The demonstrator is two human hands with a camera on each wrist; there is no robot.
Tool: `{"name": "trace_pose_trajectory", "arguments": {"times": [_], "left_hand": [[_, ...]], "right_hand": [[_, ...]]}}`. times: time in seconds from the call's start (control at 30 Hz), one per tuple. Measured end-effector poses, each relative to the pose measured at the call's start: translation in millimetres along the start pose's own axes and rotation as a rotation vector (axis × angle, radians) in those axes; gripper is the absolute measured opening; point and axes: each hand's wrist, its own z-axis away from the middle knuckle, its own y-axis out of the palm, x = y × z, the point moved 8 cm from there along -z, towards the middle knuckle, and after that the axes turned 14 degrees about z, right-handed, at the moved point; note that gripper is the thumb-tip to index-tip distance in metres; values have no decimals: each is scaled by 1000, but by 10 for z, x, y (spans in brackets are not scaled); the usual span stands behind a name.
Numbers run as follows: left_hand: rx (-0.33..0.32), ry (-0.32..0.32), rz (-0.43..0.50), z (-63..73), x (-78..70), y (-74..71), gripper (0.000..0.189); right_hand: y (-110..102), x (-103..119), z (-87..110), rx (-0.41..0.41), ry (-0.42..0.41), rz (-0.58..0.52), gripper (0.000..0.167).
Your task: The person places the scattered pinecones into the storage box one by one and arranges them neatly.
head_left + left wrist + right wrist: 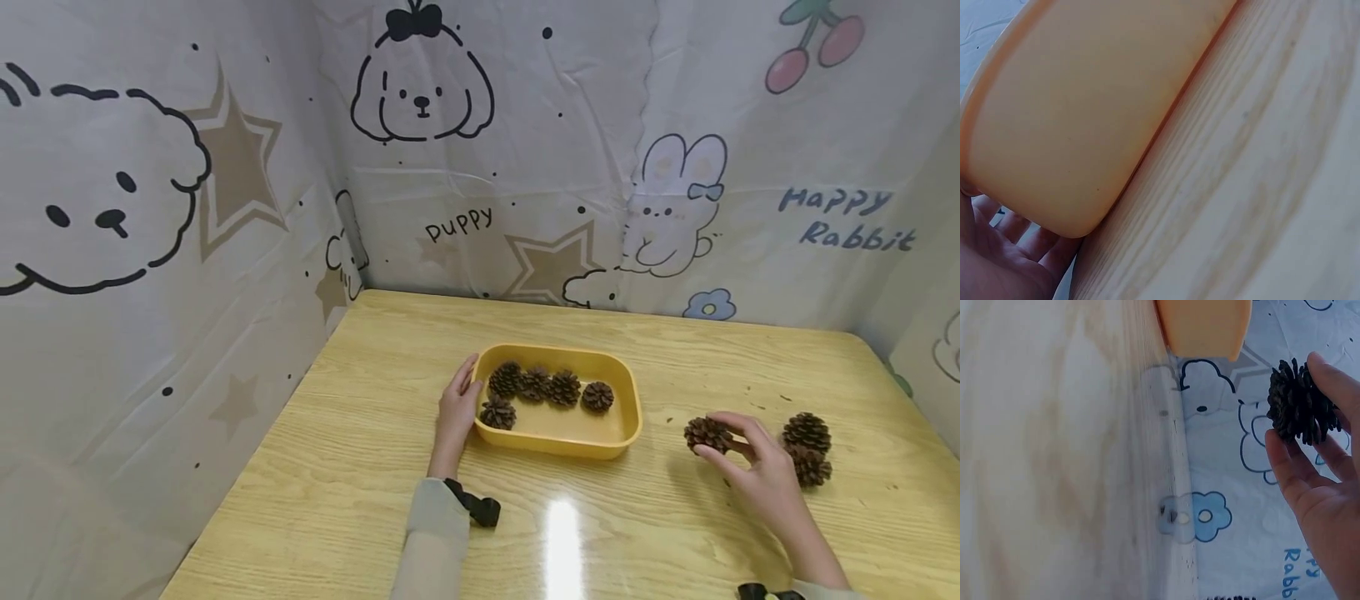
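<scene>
From where I stand, the head view has a yellow plastic tray [555, 444] on the wood-grain table [360, 417] with five pine cones [564, 388] inside, the left hand [457, 408] holding its left end, and to its right the right hand [765, 471] pinching a single pine cone [707, 434] above the tabletop, two more cones [806, 433] lying farther right of the tray. The left wrist view shows that hand's fingers against the tray's outer wall, thumb at the rim. In the right wrist view, thumb and fingers clasp the lone cone, well apart from the tray.
</scene>
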Motion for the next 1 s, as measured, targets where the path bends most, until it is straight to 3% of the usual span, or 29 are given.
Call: {"name": "trace_pose_trajectory", "arguments": {"times": [0.53,1.0], "left_hand": [[4,21,12,1,-16,-8,48],[-4,16,16,-5,4,-11,48]], "right_hand": [[271,407,-271,7,-110,-153,52],[628,693,-465,138,-155,-199,45]]}}
